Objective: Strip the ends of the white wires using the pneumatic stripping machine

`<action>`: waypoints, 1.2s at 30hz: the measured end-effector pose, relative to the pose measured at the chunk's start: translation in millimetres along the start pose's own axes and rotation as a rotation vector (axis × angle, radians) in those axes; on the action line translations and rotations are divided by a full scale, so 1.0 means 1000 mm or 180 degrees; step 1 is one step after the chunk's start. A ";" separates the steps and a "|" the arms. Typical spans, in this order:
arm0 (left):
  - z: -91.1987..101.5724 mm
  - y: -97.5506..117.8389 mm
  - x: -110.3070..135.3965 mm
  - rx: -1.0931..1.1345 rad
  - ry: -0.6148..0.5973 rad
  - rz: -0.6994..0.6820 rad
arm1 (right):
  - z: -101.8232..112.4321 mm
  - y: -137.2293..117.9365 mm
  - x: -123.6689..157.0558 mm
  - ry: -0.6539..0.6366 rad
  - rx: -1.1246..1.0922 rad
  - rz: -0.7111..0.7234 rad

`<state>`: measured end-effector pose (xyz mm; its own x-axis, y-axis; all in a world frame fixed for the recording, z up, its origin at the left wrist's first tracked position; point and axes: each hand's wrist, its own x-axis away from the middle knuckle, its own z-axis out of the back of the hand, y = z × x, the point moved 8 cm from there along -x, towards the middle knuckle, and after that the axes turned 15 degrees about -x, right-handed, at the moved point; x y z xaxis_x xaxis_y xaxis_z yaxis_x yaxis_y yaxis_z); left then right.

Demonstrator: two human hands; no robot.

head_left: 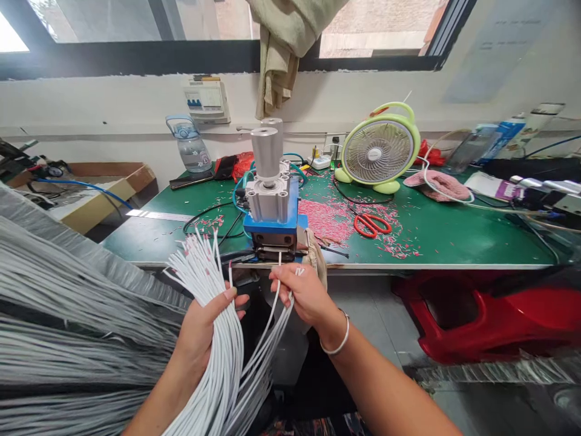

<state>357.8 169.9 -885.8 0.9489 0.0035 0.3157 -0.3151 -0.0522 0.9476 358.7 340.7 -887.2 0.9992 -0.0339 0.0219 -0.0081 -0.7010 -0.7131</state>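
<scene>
My left hand (204, 327) is closed round a thick bundle of white cables (222, 363) whose ends fan out upward near the table edge. My right hand (304, 293) pinches one or two white cables and holds one end up at the mouth of a blue and silver pneumatic machine (272, 206) standing at the front edge of the green table (454, 242). A silver bangle sits on my right wrist. More white cables hang from my right hand down to the bundle.
Pink wire scraps and red scissors (372, 224) lie right of the machine. A green desk fan (379, 148), a water bottle (190, 145) and a cardboard box (104, 188) stand behind. A red stool (490, 315) sits under the table. A large mass of grey cables (68, 315) fills the left.
</scene>
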 end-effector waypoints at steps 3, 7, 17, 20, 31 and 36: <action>-0.006 -0.004 -0.001 -0.0126 -0.0155 0.0011 | -0.002 -0.002 0.008 -0.0148 0.0299 0.0112; -0.018 -0.002 -0.001 -0.0533 -0.0487 -0.0272 | -0.017 0.007 0.015 -0.0437 0.0584 -0.0023; -0.001 0.024 -0.004 0.0051 0.0205 -0.0399 | -0.012 0.003 0.008 0.0233 -0.0336 0.0176; 0.005 0.038 -0.007 0.0310 0.0502 -0.0519 | -0.007 0.001 0.003 0.0411 -0.0821 0.0040; -0.004 0.049 -0.008 0.0574 0.0523 -0.0546 | -0.003 -0.005 -0.006 0.0540 -0.1086 0.0049; -0.001 0.030 -0.008 0.0725 0.0377 -0.0182 | -0.005 -0.002 0.005 0.0015 -0.0529 0.0245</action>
<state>340.4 169.5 -859.5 0.9519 0.1291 0.2780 -0.2356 -0.2720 0.9330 363.8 338.4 -882.1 0.9952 -0.0950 -0.0248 -0.0914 -0.8044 -0.5871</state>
